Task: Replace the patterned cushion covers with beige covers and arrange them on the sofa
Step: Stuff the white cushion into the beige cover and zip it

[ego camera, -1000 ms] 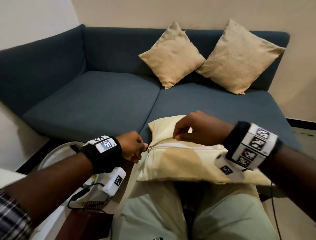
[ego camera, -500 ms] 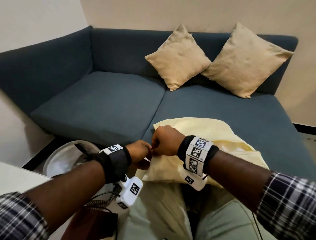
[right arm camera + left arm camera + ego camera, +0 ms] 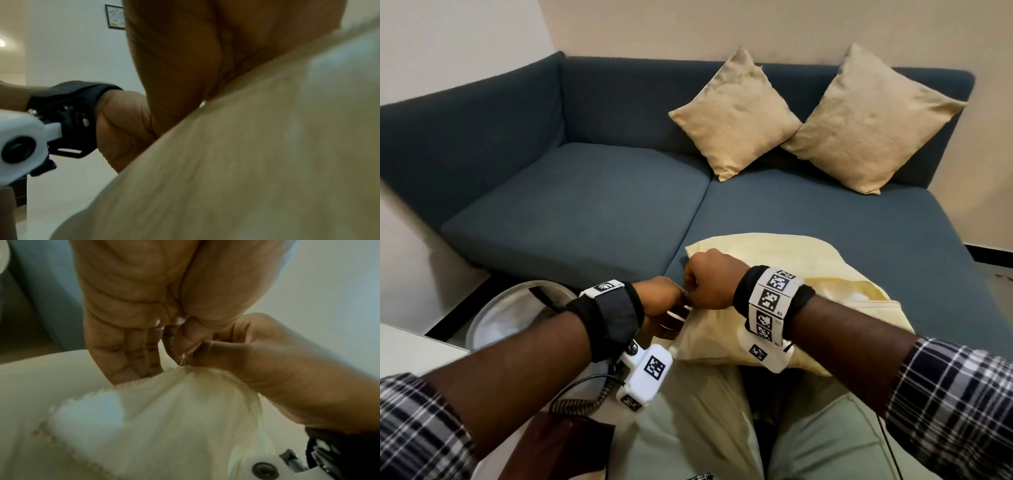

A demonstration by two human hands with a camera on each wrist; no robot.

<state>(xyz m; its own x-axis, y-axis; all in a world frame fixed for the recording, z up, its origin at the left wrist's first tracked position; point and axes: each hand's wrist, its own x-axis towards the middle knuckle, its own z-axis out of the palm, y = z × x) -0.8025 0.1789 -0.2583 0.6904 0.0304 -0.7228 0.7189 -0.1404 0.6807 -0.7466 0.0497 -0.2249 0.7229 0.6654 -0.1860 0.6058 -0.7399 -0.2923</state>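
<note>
A pale yellow-beige cushion (image 3: 808, 274) lies on my lap and the sofa's front edge. My left hand (image 3: 664, 298) pinches its near-left corner (image 3: 185, 369) at the zip's end. My right hand (image 3: 709, 277), curled in a fist, pinches the same corner right beside the left, the two hands touching. In the left wrist view both thumbs and forefingers meet on a small pull of the cover (image 3: 164, 410). The right wrist view shows mostly cover fabric (image 3: 267, 154), with the fingers hidden. Two beige cushions (image 3: 736, 113) (image 3: 869, 116) lean on the sofa back.
The dark blue sofa (image 3: 571, 205) has its left seat bare. A round white basin (image 3: 510, 315) sits on the floor at the left, beside a white surface (image 3: 410, 353). A dark brown thing (image 3: 558, 445) and a coiled cable (image 3: 582, 401) lie by my left knee.
My right hand slid left along the cushion's zipped edge and met the left hand at the corner. Over the last half second both hands stayed put.
</note>
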